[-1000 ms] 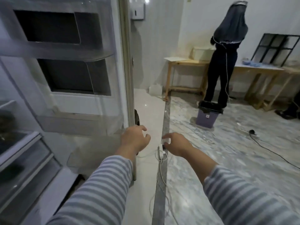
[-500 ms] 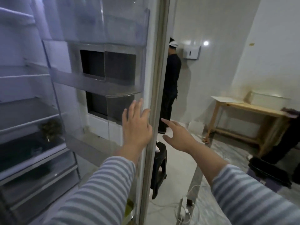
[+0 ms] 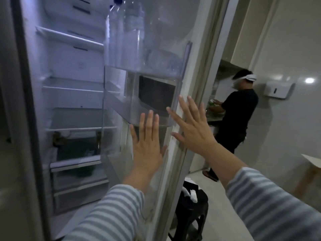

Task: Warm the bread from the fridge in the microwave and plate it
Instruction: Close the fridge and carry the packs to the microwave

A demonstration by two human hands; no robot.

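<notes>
Two hands raised, both with fingers straight and spread, gripping nothing. Left hand [image 3: 147, 146] laid flat against the inner side of the open white fridge door [image 3: 175, 153], palm over the clear plastic door bin [image 3: 121, 108]. Right hand [image 3: 192, 127] at the door's outer edge, fingertips just beside the rim; cannot tell whether touching. Two grey-and-white striped sleeves [image 3: 111, 213] below.

Two tall clear plastic bottles with dark blue caps [image 3: 125, 32] upright in the upper door bin. Four glass shelves [image 3: 74, 87] in the lit fridge interior, drawers beneath. Bread not clearly made out: only a small brownish lump [image 3: 58, 139] on the lowest shelf at its left end, too dim to identify, with the door bins partly in front of the shelves.

One black plastic stool [image 3: 192, 204] just behind the door, a crumpled white cloth [image 3: 191, 193] on top. One person in a black shirt [image 3: 238, 117] at a counter farther back. One white wall dispenser [image 3: 278, 89], one pale wooden table corner [image 3: 312, 162] at the right edge.
</notes>
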